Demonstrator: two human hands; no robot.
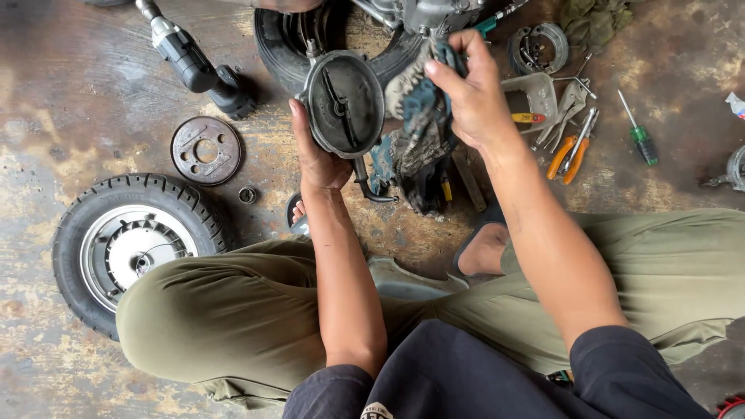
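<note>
- Head view: a round brake plate (344, 102) was held upright above the floor (70, 116), left hand (317, 155) gripped closed on its rim, exposing its face.
- A blue rag (423, 109) was clenched in the right hand (469, 93) just beside it.

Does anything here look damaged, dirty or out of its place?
The round metal part in the left hand is black with grime inside. The rag in the right hand is dirty and frayed. Tools lie scattered on the stained floor.

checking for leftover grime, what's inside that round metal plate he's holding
Inside the round metal plate a dark greasy face shows with a lever across it. The rag in the right hand covers its right edge.
</note>
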